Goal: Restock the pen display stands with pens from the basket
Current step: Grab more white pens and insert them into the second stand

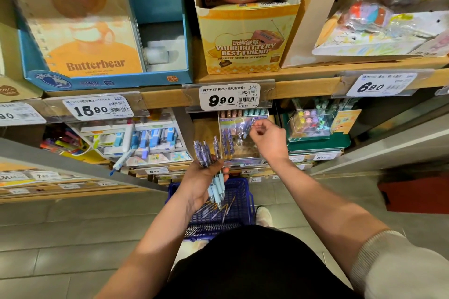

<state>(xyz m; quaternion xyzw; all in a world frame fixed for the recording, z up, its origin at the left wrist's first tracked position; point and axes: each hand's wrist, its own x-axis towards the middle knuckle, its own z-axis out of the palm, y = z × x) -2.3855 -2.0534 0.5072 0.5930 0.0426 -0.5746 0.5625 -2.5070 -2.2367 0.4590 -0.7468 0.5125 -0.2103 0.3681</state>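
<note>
My left hand (202, 178) grips a bundle of purple-and-blue pens (211, 165) in front of the shelf, tips pointing down over the blue basket (239, 192). Higher up, my right hand (268, 139) pinches a single purple pen (246, 126) at the clear pen display stand (239, 139) on the lower shelf. Several purple pens stand in the stand's left part. More pens (217, 210) lie loose in the basket on the floor, partly hidden by my left hand.
A wooden shelf edge (303, 85) with price tags overhangs the stand. White-and-blue stationery displays (148, 138) sit to the left and a green display with pastel items (313, 128) to the right. Boxed goods fill the upper shelf. My shoe (263, 216) stands beside the basket.
</note>
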